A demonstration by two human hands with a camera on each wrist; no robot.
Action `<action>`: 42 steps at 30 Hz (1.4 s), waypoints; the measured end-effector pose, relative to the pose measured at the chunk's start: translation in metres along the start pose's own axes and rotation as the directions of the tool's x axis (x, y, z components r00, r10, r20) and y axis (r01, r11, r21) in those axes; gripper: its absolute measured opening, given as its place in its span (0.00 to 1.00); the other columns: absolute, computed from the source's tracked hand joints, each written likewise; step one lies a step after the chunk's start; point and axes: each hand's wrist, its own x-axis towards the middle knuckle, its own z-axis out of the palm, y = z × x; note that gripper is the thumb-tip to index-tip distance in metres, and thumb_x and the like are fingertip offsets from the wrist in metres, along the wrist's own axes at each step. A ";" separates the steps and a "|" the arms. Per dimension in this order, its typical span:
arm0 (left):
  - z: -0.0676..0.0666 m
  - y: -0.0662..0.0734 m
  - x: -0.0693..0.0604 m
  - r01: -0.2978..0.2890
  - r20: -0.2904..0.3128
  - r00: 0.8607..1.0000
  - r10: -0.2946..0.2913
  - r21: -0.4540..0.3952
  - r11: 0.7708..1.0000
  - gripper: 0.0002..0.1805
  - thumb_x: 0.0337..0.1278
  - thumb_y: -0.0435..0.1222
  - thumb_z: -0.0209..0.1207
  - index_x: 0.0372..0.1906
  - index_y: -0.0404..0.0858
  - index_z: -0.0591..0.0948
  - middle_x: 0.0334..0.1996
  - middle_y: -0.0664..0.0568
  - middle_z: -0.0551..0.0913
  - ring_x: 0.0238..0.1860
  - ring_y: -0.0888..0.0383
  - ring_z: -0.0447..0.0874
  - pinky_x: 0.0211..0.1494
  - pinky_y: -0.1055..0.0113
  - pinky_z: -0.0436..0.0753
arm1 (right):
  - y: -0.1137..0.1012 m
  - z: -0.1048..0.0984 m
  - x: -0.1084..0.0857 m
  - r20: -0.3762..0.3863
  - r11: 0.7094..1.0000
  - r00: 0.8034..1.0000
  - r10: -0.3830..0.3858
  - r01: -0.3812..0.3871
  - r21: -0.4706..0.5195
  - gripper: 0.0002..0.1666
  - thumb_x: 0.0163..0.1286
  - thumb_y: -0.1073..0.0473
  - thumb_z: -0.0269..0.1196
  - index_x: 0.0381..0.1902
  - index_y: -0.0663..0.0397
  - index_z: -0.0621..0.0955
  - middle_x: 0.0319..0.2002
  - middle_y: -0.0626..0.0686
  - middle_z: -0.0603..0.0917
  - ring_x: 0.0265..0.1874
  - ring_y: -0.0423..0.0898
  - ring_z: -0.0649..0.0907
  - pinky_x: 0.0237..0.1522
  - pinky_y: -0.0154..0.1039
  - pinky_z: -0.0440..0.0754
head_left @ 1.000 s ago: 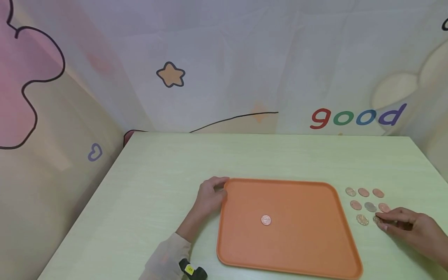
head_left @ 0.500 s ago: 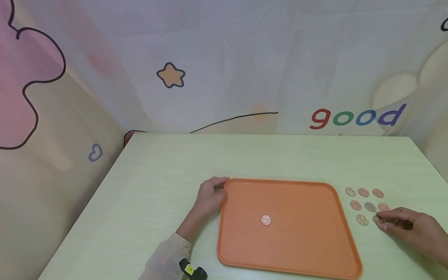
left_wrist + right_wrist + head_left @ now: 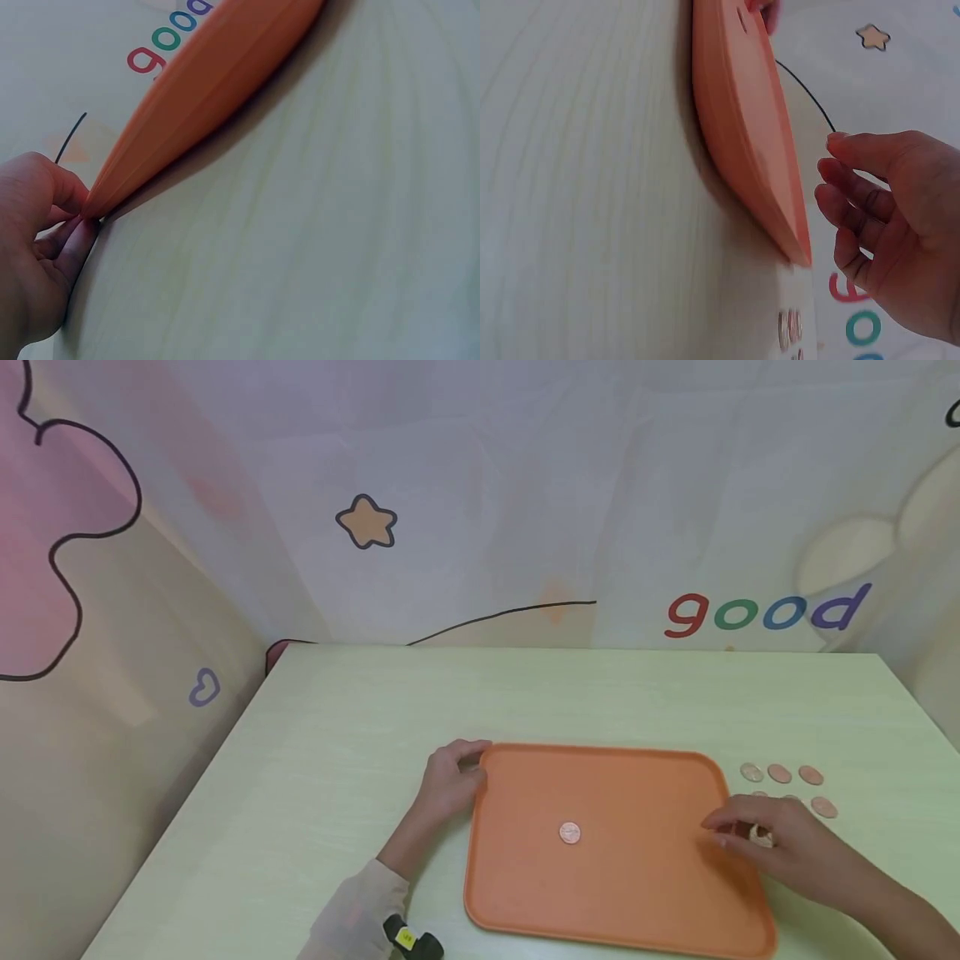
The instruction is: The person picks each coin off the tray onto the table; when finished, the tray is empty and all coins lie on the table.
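Observation:
An orange tray [image 3: 637, 885] lies on the table with one coin [image 3: 570, 833] left of its middle. My left hand [image 3: 450, 783] pinches the tray's far left corner between thumb and fingers, also seen in the left wrist view. Over the tray's right edge is my right hand [image 3: 780, 839], thumb and index finger pinched together around a coin that is mostly hidden by the fingertips. Right of the tray lie several loose coins, among them a copper-coloured coin [image 3: 779, 773] and another coin [image 3: 824, 807]. The right hand partly covers the nearer ones.
The pale green table [image 3: 337, 718] extends left of and behind the tray. A printed cloth backdrop [image 3: 480, 510] stands along the table's far side. A black device [image 3: 414, 938] with a yellow label sits at the left wrist.
My right hand has left the coin group with a coin and moved leftward to above the tray's right edge. The left hand and tray stay where they were.

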 end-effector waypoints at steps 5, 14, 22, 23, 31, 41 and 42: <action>0.000 0.000 0.000 0.009 -0.006 1.000 -0.009 0.002 1.000 0.28 0.49 0.25 0.53 0.59 0.34 0.84 0.53 0.41 0.87 0.60 0.45 0.83 0.67 0.48 0.77 | -0.026 0.020 0.041 0.180 0.996 0.983 -0.026 0.011 0.084 0.10 0.64 0.63 0.70 0.40 0.42 0.86 0.35 0.40 0.88 0.33 0.28 0.78 0.33 0.30 0.77; 0.002 0.001 0.001 0.009 -0.001 1.000 -0.009 0.005 1.000 0.28 0.49 0.25 0.53 0.59 0.33 0.84 0.53 0.42 0.87 0.60 0.45 0.82 0.67 0.49 0.77 | -0.053 0.058 0.095 0.399 0.999 0.916 -0.038 0.027 0.032 0.10 0.65 0.52 0.71 0.45 0.37 0.87 0.37 0.36 0.82 0.35 0.31 0.77 0.40 0.31 0.79; 0.002 0.001 0.001 -0.003 0.003 1.000 0.003 -0.001 1.000 0.28 0.49 0.25 0.53 0.59 0.33 0.84 0.53 0.41 0.87 0.60 0.45 0.82 0.68 0.48 0.76 | -0.049 0.077 0.102 0.385 0.991 0.923 -0.021 -0.032 0.131 0.10 0.62 0.54 0.73 0.43 0.41 0.88 0.35 0.37 0.79 0.28 0.30 0.72 0.37 0.28 0.73; 0.002 0.001 0.001 -0.006 0.002 1.000 0.006 0.001 1.000 0.28 0.49 0.25 0.53 0.59 0.33 0.84 0.53 0.41 0.87 0.60 0.45 0.82 0.68 0.47 0.76 | -0.049 0.078 0.102 0.380 0.991 0.925 -0.020 -0.032 0.130 0.10 0.62 0.54 0.73 0.43 0.41 0.88 0.36 0.37 0.80 0.29 0.30 0.72 0.37 0.28 0.73; 0.000 0.000 0.001 -0.003 -0.009 1.000 0.003 0.008 1.000 0.28 0.49 0.25 0.53 0.59 0.33 0.84 0.52 0.41 0.87 0.60 0.45 0.82 0.68 0.48 0.77 | -0.053 0.080 0.105 0.386 0.998 0.922 0.009 -0.034 0.060 0.08 0.63 0.55 0.72 0.40 0.39 0.85 0.38 0.36 0.80 0.32 0.31 0.73 0.41 0.31 0.74; 0.001 0.000 0.001 -0.011 -0.008 1.000 0.011 -0.001 1.000 0.27 0.50 0.25 0.53 0.59 0.33 0.84 0.51 0.41 0.87 0.58 0.45 0.83 0.67 0.48 0.77 | -0.053 0.080 0.101 0.394 0.987 0.911 -0.119 0.065 0.147 0.07 0.69 0.60 0.67 0.38 0.38 0.82 0.34 0.36 0.81 0.35 0.30 0.78 0.42 0.30 0.80; 0.001 -0.001 0.001 -0.010 -0.011 1.000 0.010 0.003 1.000 0.27 0.49 0.25 0.53 0.59 0.33 0.84 0.51 0.41 0.87 0.58 0.45 0.83 0.67 0.48 0.77 | -0.052 0.080 0.101 0.398 0.986 0.908 -0.131 0.079 0.144 0.06 0.69 0.59 0.66 0.39 0.38 0.83 0.35 0.36 0.81 0.36 0.29 0.78 0.42 0.30 0.81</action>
